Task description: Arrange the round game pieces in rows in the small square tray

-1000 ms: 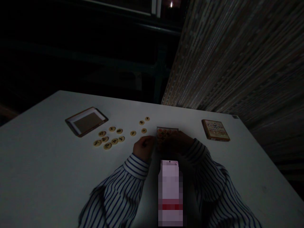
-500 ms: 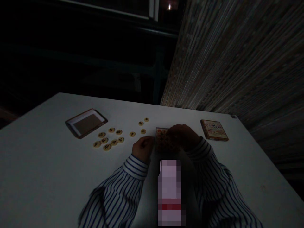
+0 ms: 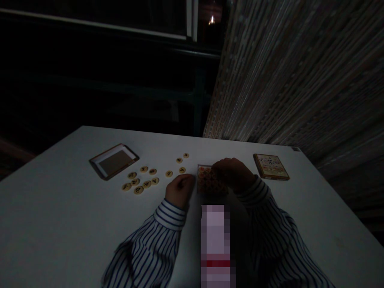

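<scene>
A small square box (image 3: 207, 185) holds rows of round Chinese chess pieces with red characters, in front of me. My left hand (image 3: 179, 191) is closed just beside its left edge, thumb and fingers together; what they hold, if anything, is hidden. Over the box's far right part is my right hand (image 3: 232, 173), fingers curled down and pressed together. It covers some of the pieces, and I cannot make out what is in its fingertips. Several loose pieces (image 3: 147, 184) with dark characters lie face up on the table, left of my left hand.
The white table (image 3: 75, 224) fills the lower view. An open shallow box lid or tray (image 3: 115, 162) lies at the far left, and a closed flat box with a printed cover (image 3: 272, 166) at the right. A string curtain (image 3: 288, 72) hangs behind the table. The light is dim.
The view has tilted up slightly, so the table sits lower in the picture. My left hand has drawn back a little from the box's edge. My right hand stays over the box.
</scene>
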Available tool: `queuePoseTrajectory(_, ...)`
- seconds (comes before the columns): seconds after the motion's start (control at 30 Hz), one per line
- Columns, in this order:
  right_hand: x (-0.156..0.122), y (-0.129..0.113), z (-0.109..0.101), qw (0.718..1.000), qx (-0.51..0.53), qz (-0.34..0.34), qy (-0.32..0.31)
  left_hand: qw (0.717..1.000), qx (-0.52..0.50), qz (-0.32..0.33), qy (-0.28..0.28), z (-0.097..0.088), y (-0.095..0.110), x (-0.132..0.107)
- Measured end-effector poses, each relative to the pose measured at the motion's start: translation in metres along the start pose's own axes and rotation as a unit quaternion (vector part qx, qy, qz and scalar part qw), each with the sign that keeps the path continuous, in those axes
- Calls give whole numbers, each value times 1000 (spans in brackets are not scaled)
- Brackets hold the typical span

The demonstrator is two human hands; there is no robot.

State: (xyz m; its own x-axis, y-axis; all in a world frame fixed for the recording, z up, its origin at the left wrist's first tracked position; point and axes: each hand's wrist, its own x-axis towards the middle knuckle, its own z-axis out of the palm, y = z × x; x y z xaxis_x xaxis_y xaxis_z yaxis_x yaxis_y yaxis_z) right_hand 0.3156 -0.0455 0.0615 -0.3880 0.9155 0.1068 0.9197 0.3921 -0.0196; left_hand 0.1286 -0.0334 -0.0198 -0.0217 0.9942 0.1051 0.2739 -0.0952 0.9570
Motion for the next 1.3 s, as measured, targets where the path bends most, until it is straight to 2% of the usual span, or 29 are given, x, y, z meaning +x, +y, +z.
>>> queuePoseTrajectory(0.2, 2, 1, -7, 999, 32, -22, 36, 998, 39, 42, -23, -29, 9, 32)
queuePoseTrajectory(0.33, 11, 1, -10, 997, 34, -22, 61, 987, 127, 99, -9, -50, 20, 64)
queuePoseTrajectory(0.43, 19, -2, -11, 996, 41, -18, 79, 974, 200, 108, -25, -61, 23, 84)
queuePoseTrajectory(0.6, 23, -4, -9, 995, 47, -25, 85, 944, 289, 88, -132, -70, 20, 103)
queuePoseTrajectory(0.77, 19, 3, -6, 996, 53, -18, 75, 898, 356, 71, -250, -78, 13, 112)
queuePoseTrajectory(0.97, 20, 3, -4, 997, 57, -9, 47, 854, 408, 68, -314, -79, 8, 110)
queuePoseTrajectory(1.13, 23, -1, -3, 999, 45, -22, 6, 845, 438, 84, -296, -76, 12, 103)
queuePoseTrajectory(1.3, 24, -2, 2, 999, 45, -28, -5, 832, 466, 63, -293, -71, 11, 100)
